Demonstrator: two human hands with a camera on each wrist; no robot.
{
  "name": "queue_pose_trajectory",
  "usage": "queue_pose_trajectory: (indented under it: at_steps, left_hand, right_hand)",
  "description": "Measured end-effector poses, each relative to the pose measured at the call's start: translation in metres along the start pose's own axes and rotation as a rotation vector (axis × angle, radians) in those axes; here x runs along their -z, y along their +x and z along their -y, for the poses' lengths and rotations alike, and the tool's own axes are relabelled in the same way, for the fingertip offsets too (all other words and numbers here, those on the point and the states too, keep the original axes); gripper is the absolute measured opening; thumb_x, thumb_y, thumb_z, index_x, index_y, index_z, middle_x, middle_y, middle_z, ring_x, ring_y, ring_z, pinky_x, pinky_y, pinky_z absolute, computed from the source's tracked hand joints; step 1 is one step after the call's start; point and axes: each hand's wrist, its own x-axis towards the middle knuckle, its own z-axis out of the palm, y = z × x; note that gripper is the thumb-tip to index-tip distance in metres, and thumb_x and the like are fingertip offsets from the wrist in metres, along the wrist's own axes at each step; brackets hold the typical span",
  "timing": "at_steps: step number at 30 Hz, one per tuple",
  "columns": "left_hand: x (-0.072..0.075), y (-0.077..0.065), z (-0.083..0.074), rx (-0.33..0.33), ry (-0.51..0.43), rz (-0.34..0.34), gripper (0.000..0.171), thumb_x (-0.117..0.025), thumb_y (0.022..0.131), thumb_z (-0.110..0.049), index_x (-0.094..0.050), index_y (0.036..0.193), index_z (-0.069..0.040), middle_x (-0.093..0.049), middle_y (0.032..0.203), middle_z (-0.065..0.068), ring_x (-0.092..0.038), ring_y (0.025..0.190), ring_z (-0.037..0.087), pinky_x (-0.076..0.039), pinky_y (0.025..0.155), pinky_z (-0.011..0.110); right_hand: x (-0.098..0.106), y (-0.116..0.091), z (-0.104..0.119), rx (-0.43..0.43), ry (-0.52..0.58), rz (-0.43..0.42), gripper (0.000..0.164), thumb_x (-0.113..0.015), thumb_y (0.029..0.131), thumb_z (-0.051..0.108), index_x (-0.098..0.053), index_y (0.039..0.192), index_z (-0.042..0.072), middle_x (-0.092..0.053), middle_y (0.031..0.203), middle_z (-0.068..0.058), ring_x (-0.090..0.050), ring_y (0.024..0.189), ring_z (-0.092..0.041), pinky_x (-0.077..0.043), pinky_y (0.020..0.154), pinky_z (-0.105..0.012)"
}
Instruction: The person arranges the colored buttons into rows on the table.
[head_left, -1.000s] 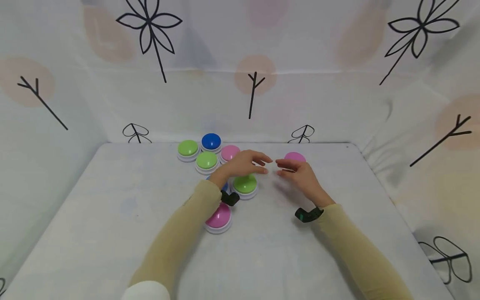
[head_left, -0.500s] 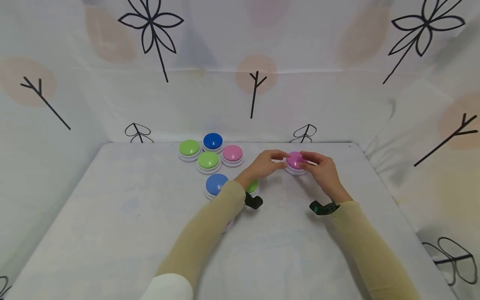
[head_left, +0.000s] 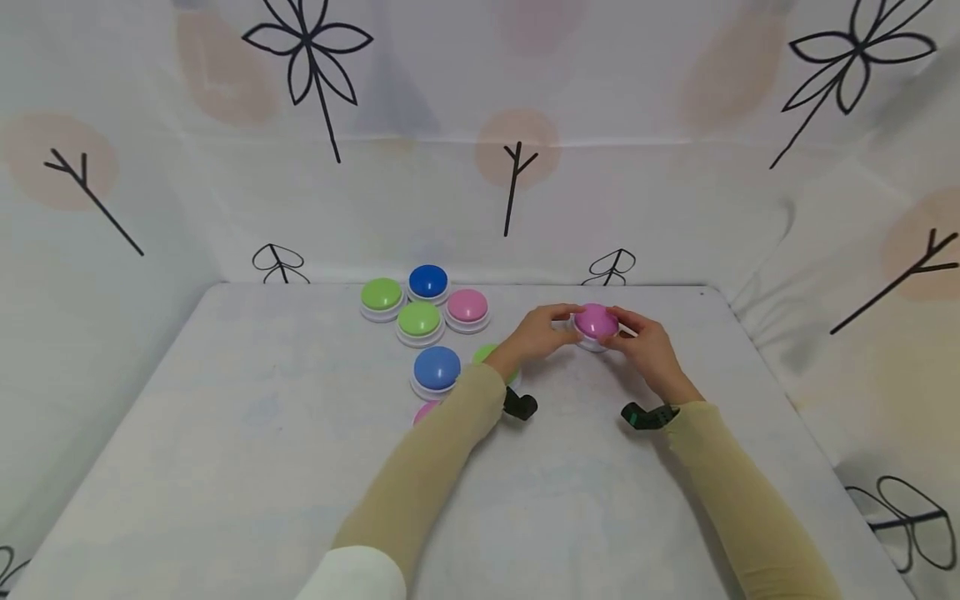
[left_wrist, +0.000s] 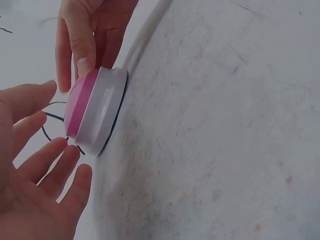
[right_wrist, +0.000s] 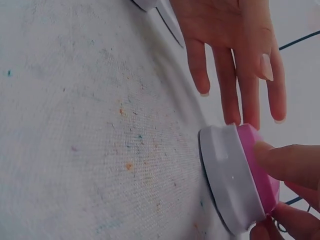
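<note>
A magenta push button [head_left: 596, 321] with a domed top and a white round base is at the back right of the table. My right hand [head_left: 651, 350] pinches it; in the right wrist view the thumb [right_wrist: 282, 160] lies on the dome and fingers curl at its other side. On the opposite side is my left hand [head_left: 536, 333], its relaxed, spread fingers close around the button and holding nothing. The left wrist view shows the left fingertips [left_wrist: 60, 150] beside the dome. The base [right_wrist: 225, 175] sits close to the white tabletop.
Left of the hands are more buttons: blue [head_left: 428, 282], green [head_left: 381, 293], another green [head_left: 419, 318], light pink [head_left: 467, 306] and lighter blue [head_left: 437, 367]. The left arm partly covers a green button [head_left: 486, 353] and a magenta one [head_left: 425, 411]. Patterned cloth [head_left: 420, 200] surrounds the table [head_left: 225, 467].
Both hands have moved right to the magenta button at the back right. The right hand has come to pinch it, and the button has shifted slightly. The left arm uncovers the lighter blue button.
</note>
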Motion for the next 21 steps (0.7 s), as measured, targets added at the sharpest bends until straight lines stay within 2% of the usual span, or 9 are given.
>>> queue_pose_trajectory:
  at_steps: [5, 9, 12, 16, 21]
  left_hand:
    - [0.001, 0.0011, -0.0002, 0.014, 0.047, 0.053, 0.06, -0.072, 0.092, -0.031, -0.05, 0.148, -0.03, -0.051, 0.147, 0.002, -0.044, 0.136, 0.02, -0.04, 0.108, 0.041]
    - [0.0009, 0.0001, -0.0014, 0.025, 0.068, 0.077, 0.062, -0.071, 0.092, -0.033, -0.047, 0.15, -0.032, -0.045, 0.152, -0.002, -0.039, 0.14, 0.018, -0.037, 0.11, 0.042]
    - [0.0018, -0.0014, -0.0034, 0.029, 0.088, 0.087, 0.063, -0.07, 0.093, -0.034, -0.045, 0.151, -0.032, -0.042, 0.155, -0.004, -0.037, 0.141, 0.019, -0.039, 0.109, 0.04]
    - [0.0021, -0.0026, -0.0053, 0.035, 0.095, 0.086, 0.063, -0.07, 0.093, -0.034, -0.045, 0.15, -0.032, -0.041, 0.155, -0.004, -0.041, 0.136, 0.019, -0.047, 0.099, 0.037]
    - [0.0025, -0.0023, -0.0047, 0.038, 0.092, 0.086, 0.062, -0.071, 0.093, -0.035, -0.046, 0.15, -0.033, -0.044, 0.153, -0.001, -0.042, 0.137, 0.02, -0.045, 0.102, 0.04]
  right_hand:
    - [-0.0014, 0.0028, -0.0051, -0.011, -0.022, 0.007, 0.068, -0.072, 0.093, 0.015, -0.039, 0.152, 0.006, -0.035, 0.157, -0.018, -0.036, 0.142, -0.036, -0.033, 0.112, -0.048]
    - [-0.0017, 0.004, -0.0078, -0.022, -0.038, -0.002, 0.068, -0.072, 0.093, 0.018, -0.04, 0.152, 0.008, -0.036, 0.157, -0.016, -0.037, 0.142, -0.035, -0.034, 0.112, -0.047]
    - [-0.0013, 0.0051, -0.0083, -0.023, -0.041, -0.01, 0.067, -0.072, 0.093, 0.017, -0.042, 0.152, 0.009, -0.037, 0.156, -0.015, -0.038, 0.141, -0.034, -0.034, 0.111, -0.047]
    - [-0.0008, 0.0054, -0.0078, -0.017, -0.042, -0.019, 0.066, -0.073, 0.092, 0.015, -0.043, 0.151, 0.008, -0.038, 0.155, -0.016, -0.038, 0.141, -0.034, -0.034, 0.111, -0.047]
    - [-0.001, 0.0047, -0.0063, -0.023, -0.049, -0.022, 0.065, -0.073, 0.092, 0.015, -0.044, 0.15, 0.007, -0.039, 0.154, -0.017, -0.039, 0.14, -0.035, -0.035, 0.111, -0.048]
